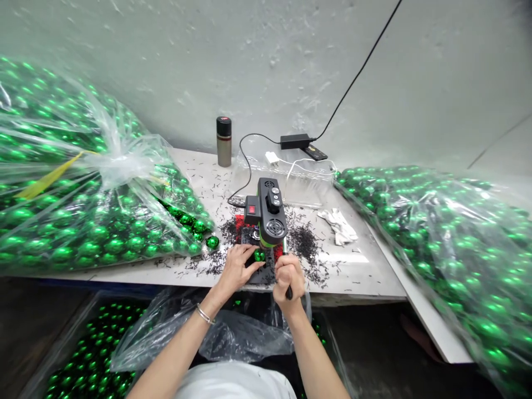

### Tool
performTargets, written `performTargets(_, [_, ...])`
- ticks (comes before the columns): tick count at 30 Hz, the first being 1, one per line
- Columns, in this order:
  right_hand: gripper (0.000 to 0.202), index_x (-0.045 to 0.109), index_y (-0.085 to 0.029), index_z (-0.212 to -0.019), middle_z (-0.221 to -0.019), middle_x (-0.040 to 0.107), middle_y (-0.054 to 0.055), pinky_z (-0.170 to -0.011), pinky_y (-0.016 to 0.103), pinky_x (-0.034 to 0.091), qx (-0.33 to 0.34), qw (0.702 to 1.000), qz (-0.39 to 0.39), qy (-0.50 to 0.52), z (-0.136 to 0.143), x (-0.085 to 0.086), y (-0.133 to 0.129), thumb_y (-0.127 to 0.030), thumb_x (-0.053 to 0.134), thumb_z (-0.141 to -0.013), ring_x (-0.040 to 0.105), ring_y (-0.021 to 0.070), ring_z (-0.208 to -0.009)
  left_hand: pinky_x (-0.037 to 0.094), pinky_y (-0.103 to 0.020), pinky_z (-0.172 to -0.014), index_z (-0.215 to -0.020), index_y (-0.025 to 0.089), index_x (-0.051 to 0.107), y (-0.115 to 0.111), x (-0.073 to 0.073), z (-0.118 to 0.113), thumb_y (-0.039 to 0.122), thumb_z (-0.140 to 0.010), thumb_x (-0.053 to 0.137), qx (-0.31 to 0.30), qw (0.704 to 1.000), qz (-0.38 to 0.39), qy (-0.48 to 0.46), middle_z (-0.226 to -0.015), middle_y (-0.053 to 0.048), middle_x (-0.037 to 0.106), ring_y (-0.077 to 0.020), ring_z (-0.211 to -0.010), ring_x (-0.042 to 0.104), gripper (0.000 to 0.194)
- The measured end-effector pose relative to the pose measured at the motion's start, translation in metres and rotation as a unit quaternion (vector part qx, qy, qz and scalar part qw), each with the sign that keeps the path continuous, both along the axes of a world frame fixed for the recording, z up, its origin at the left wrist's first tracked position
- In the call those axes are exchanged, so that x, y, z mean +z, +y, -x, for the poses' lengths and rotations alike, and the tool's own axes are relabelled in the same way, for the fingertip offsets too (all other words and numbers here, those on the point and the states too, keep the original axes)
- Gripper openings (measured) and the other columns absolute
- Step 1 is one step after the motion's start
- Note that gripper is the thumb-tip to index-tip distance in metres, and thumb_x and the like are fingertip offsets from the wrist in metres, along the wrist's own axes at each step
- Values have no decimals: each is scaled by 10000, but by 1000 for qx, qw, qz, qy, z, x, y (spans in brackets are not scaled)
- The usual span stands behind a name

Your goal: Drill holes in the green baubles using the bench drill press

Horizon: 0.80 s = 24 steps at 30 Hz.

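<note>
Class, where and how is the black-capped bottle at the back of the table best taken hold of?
Grasp the bottle around its grey body, below the black cap, probably from the front: it stands upright, looks cylindrical, and the wall is behind.

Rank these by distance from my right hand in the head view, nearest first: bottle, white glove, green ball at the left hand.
1. Green ball at the left hand: just left of the right hand.
2. White glove: on the table, ahead and right.
3. Bottle: standing far back, left.
</note>
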State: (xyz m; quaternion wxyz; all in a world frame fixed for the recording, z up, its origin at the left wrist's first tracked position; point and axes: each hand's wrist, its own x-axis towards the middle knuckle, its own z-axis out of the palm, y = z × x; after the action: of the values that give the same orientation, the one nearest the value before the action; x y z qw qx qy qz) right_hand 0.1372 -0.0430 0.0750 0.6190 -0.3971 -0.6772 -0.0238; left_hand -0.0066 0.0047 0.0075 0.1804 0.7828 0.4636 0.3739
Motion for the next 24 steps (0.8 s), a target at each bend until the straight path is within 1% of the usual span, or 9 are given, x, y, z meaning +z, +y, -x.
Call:
performTargets(5, [286, 426, -231, -754, -721, 500, -15, -719, 346, 484, -27, 999, -22, -7, 0, -17, 5, -246, 299, -1010, 493, 126, -625, 475, -401, -880, -1138, 197, 695, -1, 1, -1, 365, -885, 690, -1, 1000, -2, -8, -1070, -94, 701, -253, -986, 618, 304])
performTargets(9, [276, 430, -231, -768, -724, 497, -20, -746, 361, 484, -29, 999, -33, -7, -1, -27, 8, -250, 299, -1009, 499, 123, -624, 476, -407, -880, -1146, 202, 691, -1, -1, -2, 371, -895, 677, 4, 1000, -8, -7, -1082, -96, 699, -253, -994, 615, 303])
performTargets(12, [271, 428, -231, -774, -738, 504, -20, -778, 375, 489, -30, 999, -35, -9, -3, -31, 9, -233, 290, -1008, 523, 125, -643, 479, -406, -872, -1141, 204, 694, -1, -4, -3, 373, -897, 673, 6, 1000, -15, -12, -1069, -92, 700, -250, -984, 616, 298])
performTargets(15, [263, 425, -234, -764, -737, 512, -14, -781, 362, 493, -13, 998, -41, -48, -4, -31, 9, -212, 309, -999, 542, 131, -672, 477, -406, -873, -1134, 188, 692, 1, -7, -3, 375, -893, 678, 5, 1000, -24, -17, -1056, -94, 705, -253, -984, 618, 306])
performTargets(17, [268, 422, -234, -749, -727, 509, -11, -751, 345, 490, -2, 997, -46, -67, -5, -26, 9, -205, 318, -994, 535, 134, -672, 476, -410, -876, -1128, 184, 693, 3, -7, -3, 376, -887, 688, 3, 999, -26, -20, -1054, -94, 710, -257, -987, 621, 308])
performTargets(19, [279, 416, -231, -727, -717, 499, -9, -688, 320, 469, 4, 998, -45, -52, -5, -17, 8, -194, 324, -988, 511, 132, -653, 479, -415, -876, -1118, 190, 697, 6, -6, -4, 382, -880, 696, 2, 999, -24, -23, -1052, -92, 715, -259, -984, 626, 306])
performTargets(22, [300, 406, -223, -686, -691, 480, -13, -585, 280, 393, 10, 1000, -22, 2, -4, 8, 7, -151, 350, -971, 481, 121, -625, 488, -423, -871, -1105, 192, 697, 1, -5, -4, 394, -880, 692, 7, 999, -20, -35, -1035, -93, 718, -262, -972, 637, 303])
performTargets(24, [312, 415, -218, -668, -677, 478, -13, -571, 278, 369, 10, 999, 11, 36, -4, 26, 5, -135, 371, -966, 488, 121, -632, 489, -431, -889, -1131, 195, 684, -10, -6, 0, 400, -899, 665, 15, 999, -26, -42, -1051, -99, 713, -265, -990, 640, 309])
